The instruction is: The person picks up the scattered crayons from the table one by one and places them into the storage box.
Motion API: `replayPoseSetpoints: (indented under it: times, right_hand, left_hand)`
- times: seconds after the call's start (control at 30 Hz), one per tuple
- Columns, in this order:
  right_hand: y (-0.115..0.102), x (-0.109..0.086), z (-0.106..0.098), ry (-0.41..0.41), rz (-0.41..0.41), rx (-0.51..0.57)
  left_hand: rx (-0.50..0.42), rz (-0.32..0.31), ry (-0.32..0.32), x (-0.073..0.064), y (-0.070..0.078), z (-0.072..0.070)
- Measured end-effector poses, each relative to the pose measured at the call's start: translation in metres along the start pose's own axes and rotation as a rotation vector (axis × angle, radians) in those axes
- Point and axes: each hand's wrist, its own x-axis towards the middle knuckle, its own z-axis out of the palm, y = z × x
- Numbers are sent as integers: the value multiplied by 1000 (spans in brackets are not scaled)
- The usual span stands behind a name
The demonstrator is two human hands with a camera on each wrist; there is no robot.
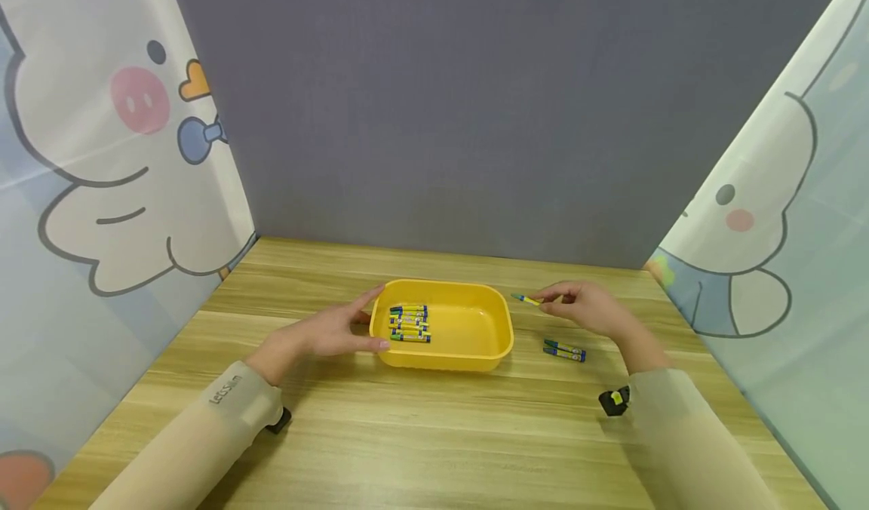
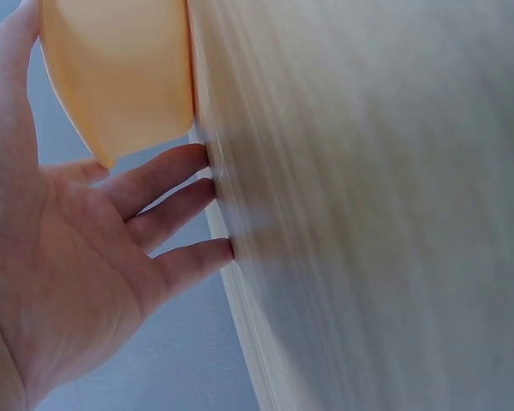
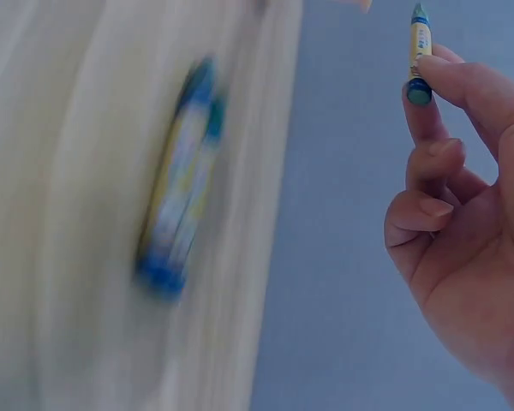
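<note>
My right hand (image 1: 582,308) pinches a green crayon (image 3: 420,51) between thumb and forefinger, held above the table just right of the yellow tray (image 1: 444,360). The crayon has a yellow label with blue bands, and its tip points left toward the tray. My left hand (image 1: 339,327) is at the tray's left end, thumb on the near rim and forefinger by the far corner. In the left wrist view its other fingers (image 2: 184,257) extend to the tabletop. Several crayons (image 1: 410,324) lie side by side in the left part of the tray.
Two more crayons (image 1: 564,350), with dark green and blue tips, lie together on the wooden table (image 1: 407,442) below my right hand. A grey panel (image 1: 448,118) stands behind the table, and cartoon-printed cloths (image 1: 122,193) hang at both sides.
</note>
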Motion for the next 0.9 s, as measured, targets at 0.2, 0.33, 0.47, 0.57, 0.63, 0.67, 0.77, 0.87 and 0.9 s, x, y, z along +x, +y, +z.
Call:
replayPoseSetpoints:
  times: [0.2,0.33,0.47,0.57,0.63,0.67,0.77,0.87,0.9]
  right_hand:
    - [-38,26,23,-30,-65,61]
    - [-60,41,44,-96,-113,118]
    - [-79,52,65,-154,-148,135]
    - [-92,61,81,-191,-170,150]
    - [-98,66,91,-211,-181,153]
    - [-101,68,96,-218,-187,156]
    - [-107,75,111,-228,-199,153]
    - [-113,80,125,-244,-208,162]
    - [-115,81,129,-255,-209,163]
  left_hand:
    - [5,-5,0,0,0,0]
    - [14,-13,-2,0,-1,0]
    - [17,0,0,0,-1,1]
    - [17,8,4,1,-2,1]
    - [14,5,6,1,-2,0]
    - [13,4,6,1,-2,0]
    - [12,6,4,1,-2,0]
    - [9,7,0,0,-1,0]
    - [8,7,-1,0,-1,0]
